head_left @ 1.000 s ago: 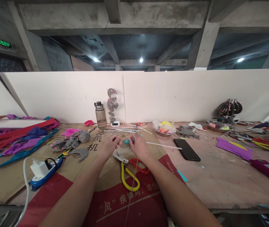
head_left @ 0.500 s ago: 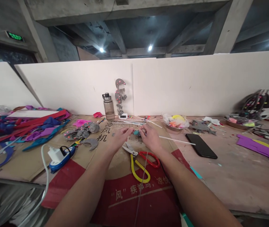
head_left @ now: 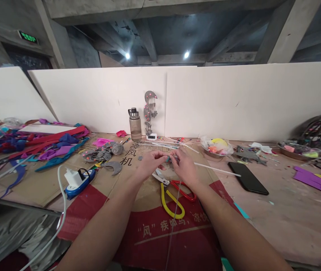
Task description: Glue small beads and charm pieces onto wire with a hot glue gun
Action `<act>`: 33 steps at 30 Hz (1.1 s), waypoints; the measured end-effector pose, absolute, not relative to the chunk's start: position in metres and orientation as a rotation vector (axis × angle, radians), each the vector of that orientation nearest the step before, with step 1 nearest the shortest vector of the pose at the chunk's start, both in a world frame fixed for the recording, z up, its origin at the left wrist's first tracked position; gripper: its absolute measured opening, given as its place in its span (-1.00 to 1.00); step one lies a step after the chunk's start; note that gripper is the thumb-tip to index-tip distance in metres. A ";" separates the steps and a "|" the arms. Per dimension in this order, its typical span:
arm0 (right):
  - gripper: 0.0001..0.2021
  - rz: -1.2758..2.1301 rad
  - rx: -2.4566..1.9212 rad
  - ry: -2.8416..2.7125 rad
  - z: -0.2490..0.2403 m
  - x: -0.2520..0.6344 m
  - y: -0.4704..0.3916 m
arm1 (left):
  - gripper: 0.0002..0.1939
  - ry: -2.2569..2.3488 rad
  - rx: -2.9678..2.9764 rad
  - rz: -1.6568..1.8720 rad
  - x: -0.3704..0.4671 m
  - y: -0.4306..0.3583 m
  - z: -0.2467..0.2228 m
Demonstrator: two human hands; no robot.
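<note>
My left hand (head_left: pixel 153 162) and my right hand (head_left: pixel 183 165) meet above the cardboard, fingertips pinched together around a small teal piece (head_left: pixel 168 159). Fingers cover most of the piece, so its kind cannot be made out. From under my right hand a thin grey cord (head_left: pixel 173 222) hangs down toward the front. Just below the hands lie scissors (head_left: pixel 164 183) with a yellow and a red handle. A thin white strip (head_left: pixel 219 169) extends right from beside my right hand, its far end at a black phone (head_left: pixel 247 178).
Printed cardboard (head_left: pixel 149 195) covers the middle of the table. Left are a power strip (head_left: pixel 82 184), a grey felt crescent (head_left: pixel 115 167) and coloured fabric strips (head_left: pixel 50 141). A water bottle (head_left: pixel 135 126) and a hanging grey felt ornament (head_left: pixel 149 113) stand behind; a filled bowl (head_left: pixel 216 146) is right.
The whole view has shifted, so the table things appear further right. Both hands stay together at the small teal piece, with the fingers slightly rearranged around it.
</note>
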State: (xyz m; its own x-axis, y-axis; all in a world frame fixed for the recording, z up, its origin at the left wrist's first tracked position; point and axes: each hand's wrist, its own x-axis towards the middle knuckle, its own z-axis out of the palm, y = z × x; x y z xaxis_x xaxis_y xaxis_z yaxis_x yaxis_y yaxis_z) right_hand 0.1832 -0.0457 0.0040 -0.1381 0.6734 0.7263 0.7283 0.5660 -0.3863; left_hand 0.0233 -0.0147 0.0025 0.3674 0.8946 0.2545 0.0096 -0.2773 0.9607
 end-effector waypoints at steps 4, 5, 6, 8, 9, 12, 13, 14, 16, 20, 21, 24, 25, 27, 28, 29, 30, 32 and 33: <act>-0.88 -0.106 -1.157 -1.892 0.003 0.181 -0.048 | -0.75 0.842 1.639 1.098 0.025 -0.010 -0.003; -0.88 -0.111 -1.165 -1.897 0.003 0.180 -0.048 | -0.78 0.846 1.641 1.103 0.026 -0.010 -0.003; -0.89 -0.113 -1.169 -1.904 0.002 0.180 -0.048 | -0.80 0.853 1.640 1.109 0.026 -0.011 -0.003; -0.88 -0.116 -1.168 -1.912 0.001 0.180 -0.047 | -0.84 0.866 1.631 1.114 0.026 -0.013 0.000; -0.88 -0.117 -1.165 -1.913 0.001 0.180 -0.047 | -0.85 0.861 1.620 1.112 0.026 -0.014 0.002; -0.88 -0.127 -1.164 -1.895 0.001 0.182 -0.047 | -0.86 0.789 1.531 1.080 0.023 -0.019 0.008; -0.89 -0.131 -1.169 -1.889 0.002 0.182 -0.047 | -0.85 0.761 1.493 1.070 0.023 -0.020 0.009; -0.89 -0.136 -1.173 -1.887 0.002 0.182 -0.048 | -0.84 0.741 1.459 1.063 0.022 -0.020 0.010; -0.88 -0.145 -1.180 -1.893 0.004 0.182 -0.048 | -0.82 0.718 1.417 1.051 0.021 -0.020 0.009; -0.89 -0.173 -1.196 -1.920 0.006 0.181 -0.050 | -0.70 0.710 1.440 1.008 0.021 -0.016 0.005; -0.89 -0.187 -1.195 -1.931 0.005 0.181 -0.050 | -0.68 0.722 1.465 1.001 0.020 -0.015 0.004; -0.87 -0.254 -1.184 -1.976 0.003 0.180 -0.050 | -0.68 0.784 1.543 1.018 0.020 -0.016 0.005; -0.86 -0.280 -1.183 -1.991 0.002 0.180 -0.050 | -0.70 0.810 1.575 1.040 0.020 -0.017 0.006; -0.83 -0.331 -1.193 -2.020 0.000 0.180 -0.049 | -0.75 0.856 1.653 1.093 0.020 -0.019 0.007; -0.82 -0.353 -1.200 -2.032 -0.001 0.180 -0.049 | -0.78 0.874 1.690 1.116 0.020 -0.019 0.008; -0.82 -0.370 -1.207 -2.041 -0.002 0.181 -0.049 | -0.80 0.883 1.715 1.133 0.021 -0.019 0.008; -0.81 -0.383 -1.212 -2.047 -0.002 0.181 -0.049 | -0.82 0.880 1.723 1.144 0.021 -0.019 0.008; -0.81 -0.398 -1.220 -2.048 -0.002 0.181 -0.050 | -0.85 0.835 1.687 1.156 0.022 -0.017 0.006; -0.81 -0.402 -1.222 -2.045 -0.001 0.181 -0.050 | -0.86 0.811 1.659 1.160 0.023 -0.016 0.004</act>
State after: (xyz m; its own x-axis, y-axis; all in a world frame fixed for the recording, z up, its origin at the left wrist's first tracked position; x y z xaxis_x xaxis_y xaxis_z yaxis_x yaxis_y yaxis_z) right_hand 0.1808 -0.0497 -0.0012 -0.3009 0.6382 0.7086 0.8589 0.5043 -0.0895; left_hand 0.0231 -0.0160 0.0045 0.3371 0.8811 0.3316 0.0090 -0.3552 0.9347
